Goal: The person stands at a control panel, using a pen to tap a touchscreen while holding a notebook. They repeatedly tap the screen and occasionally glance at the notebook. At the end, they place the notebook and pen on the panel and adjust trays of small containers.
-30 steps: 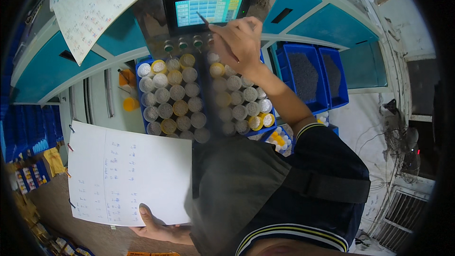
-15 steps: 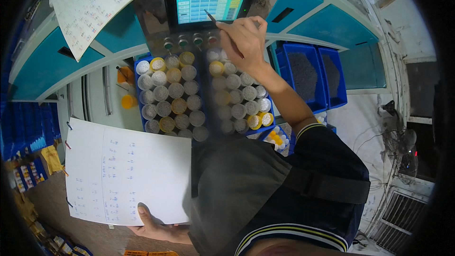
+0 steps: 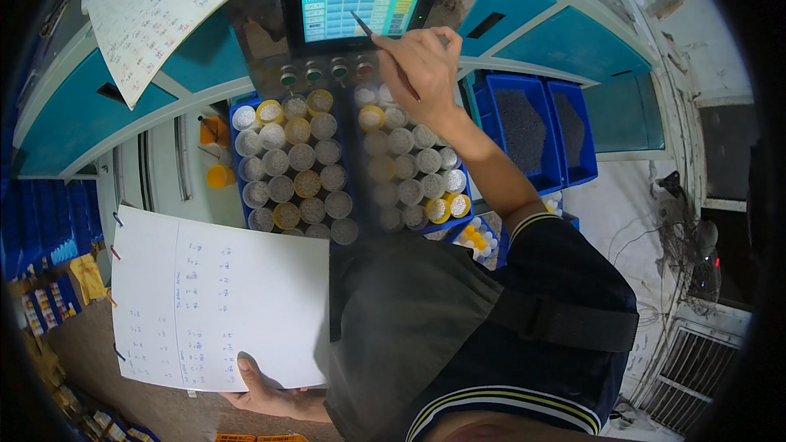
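Right hand [image 3: 426,65] closed around a thin dark pen [image 3: 364,25], tip touching the lit blue-green touchscreen [image 3: 356,16] on the teal machine panel. Left hand [image 3: 266,393] gripping the lower edge of a white handwritten paper sheet [image 3: 217,303], fingers mostly hidden behind it. Below the screen, blue trays of round capped vials [image 3: 299,168], partly covered by the forearm and dark clothing.

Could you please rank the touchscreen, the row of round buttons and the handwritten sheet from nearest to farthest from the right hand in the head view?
From the right hand:
1. Touchscreen, just up and left, under the pen tip.
2. Row of round buttons, to its left; close to the first.
3. Handwritten sheet, far lower left, held by the left hand.
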A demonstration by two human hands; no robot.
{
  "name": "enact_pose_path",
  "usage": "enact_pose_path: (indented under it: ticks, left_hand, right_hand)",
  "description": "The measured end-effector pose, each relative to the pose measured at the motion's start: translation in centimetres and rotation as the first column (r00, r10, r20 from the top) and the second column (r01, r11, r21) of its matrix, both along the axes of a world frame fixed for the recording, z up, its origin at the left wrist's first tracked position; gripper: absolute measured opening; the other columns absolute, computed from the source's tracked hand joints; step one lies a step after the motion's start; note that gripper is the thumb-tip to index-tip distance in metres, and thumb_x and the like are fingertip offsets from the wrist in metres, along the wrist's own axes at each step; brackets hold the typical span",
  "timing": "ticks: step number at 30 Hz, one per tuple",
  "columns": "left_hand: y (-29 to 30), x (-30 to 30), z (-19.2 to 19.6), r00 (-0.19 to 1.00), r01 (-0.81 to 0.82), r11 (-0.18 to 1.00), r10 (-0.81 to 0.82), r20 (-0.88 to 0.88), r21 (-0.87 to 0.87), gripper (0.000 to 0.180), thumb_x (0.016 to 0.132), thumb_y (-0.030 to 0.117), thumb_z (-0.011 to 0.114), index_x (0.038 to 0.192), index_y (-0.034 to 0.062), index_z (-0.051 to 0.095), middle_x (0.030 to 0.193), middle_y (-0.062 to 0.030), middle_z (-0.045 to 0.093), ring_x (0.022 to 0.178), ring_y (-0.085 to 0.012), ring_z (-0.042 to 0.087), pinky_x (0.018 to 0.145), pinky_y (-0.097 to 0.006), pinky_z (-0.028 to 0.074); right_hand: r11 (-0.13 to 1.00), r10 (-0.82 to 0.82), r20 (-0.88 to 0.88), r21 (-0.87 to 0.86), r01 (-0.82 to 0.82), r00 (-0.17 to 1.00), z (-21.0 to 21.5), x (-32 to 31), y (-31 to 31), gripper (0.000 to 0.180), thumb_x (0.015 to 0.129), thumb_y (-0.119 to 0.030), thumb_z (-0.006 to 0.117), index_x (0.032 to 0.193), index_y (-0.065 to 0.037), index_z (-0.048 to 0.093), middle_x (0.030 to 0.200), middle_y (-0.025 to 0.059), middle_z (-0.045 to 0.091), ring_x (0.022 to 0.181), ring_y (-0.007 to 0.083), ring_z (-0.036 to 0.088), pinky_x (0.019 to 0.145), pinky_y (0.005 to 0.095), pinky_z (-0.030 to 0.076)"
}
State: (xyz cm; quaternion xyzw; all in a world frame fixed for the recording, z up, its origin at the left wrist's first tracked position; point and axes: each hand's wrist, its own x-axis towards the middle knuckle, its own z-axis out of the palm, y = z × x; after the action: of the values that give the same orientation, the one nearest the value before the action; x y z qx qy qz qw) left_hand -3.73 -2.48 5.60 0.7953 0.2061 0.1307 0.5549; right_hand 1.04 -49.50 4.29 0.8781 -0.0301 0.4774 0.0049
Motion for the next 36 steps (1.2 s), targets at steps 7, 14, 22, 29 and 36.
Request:
enact_pose_path:
  ticks: [7, 14, 22, 29, 36]
  left_hand:
    - [-0.1, 0.1, 0.1, 1.000, -0.012, 1.000, 0.012, 0.011, 0.023, 0.064, 0.082, 0.031, 0.086, 0.135, 0.0040, 0.063, 0.123, -0.0154, 0.074, 0.114, -0.0246, 0.071, 0.106, -0.052, 0.054]
    - [-0.6, 0.0, 0.4, 1.000, -0.010, 1.000, 0.010, 0.019, 0.004, 0.068, 0.085, 0.033, 0.086, 0.137, -0.0004, 0.058, 0.117, -0.0155, 0.074, 0.113, -0.0225, 0.069, 0.103, -0.048, 0.051]
    - [-0.9, 0.2, 0.8, 0.997, 0.033, 0.989, -0.023, 0.067, -0.146, 0.071, 0.084, 0.020, 0.088, 0.140, -0.0101, 0.058, 0.124, -0.0250, 0.071, 0.109, -0.0299, 0.069, 0.099, -0.043, 0.055]
    - [-1.2, 0.1, 0.5, 0.983, 0.072, 0.960, -0.022, 0.184, -0.270, 0.061, 0.078, 0.011, 0.092, 0.129, -0.0094, 0.065, 0.112, -0.0184, 0.076, 0.098, -0.0251, 0.072, 0.093, -0.039, 0.056]
    - [-1.6, 0.2, 1.0, 0.985, 0.085, 0.942, -0.032, 0.167, -0.326, 0.058, 0.082, 0.012, 0.092, 0.128, -0.0086, 0.064, 0.114, -0.0169, 0.075, 0.101, -0.0223, 0.072, 0.097, -0.036, 0.055]
  right_hand:
    - [0.999, -0.021, -0.051, 0.046, 0.023, 0.998, -1.3, -1.3, 0.1, 0.019, 0.083, -0.007, 0.076, 0.102, -0.008, 0.076, 0.080, 0.0005, 0.070, 0.083, 0.0198, 0.065, 0.093, 0.0470, 0.038]
    - [0.994, -0.091, -0.018, 0.057, 0.091, 0.996, -1.3, -2.2, -0.3, 0.021, 0.084, -0.006, 0.075, 0.104, -0.009, 0.078, 0.081, 0.0019, 0.068, 0.085, 0.0212, 0.066, 0.093, 0.0476, 0.038]
    - [0.998, -0.049, -0.085, 0.045, 0.053, 0.995, -1.7, -3.0, -0.5, 0.021, 0.093, -0.013, 0.072, 0.113, -0.015, 0.079, 0.088, -0.0003, 0.071, 0.090, 0.0189, 0.066, 0.099, 0.0453, 0.034]
    - [0.997, -0.076, -0.081, -0.033, 0.074, 0.994, -2.3, -2.7, -1.2, 0.017, 0.098, -0.016, 0.075, 0.113, -0.012, 0.084, 0.085, 0.0015, 0.076, 0.085, 0.0173, 0.068, 0.096, 0.0393, 0.035]
    - [0.999, -0.051, -0.077, 0.005, 0.052, 0.996, -2.0, -2.0, -1.5, 0.018, 0.096, -0.016, 0.076, 0.111, -0.013, 0.085, 0.081, 0.0000, 0.074, 0.086, 0.0166, 0.068, 0.096, 0.0381, 0.034]
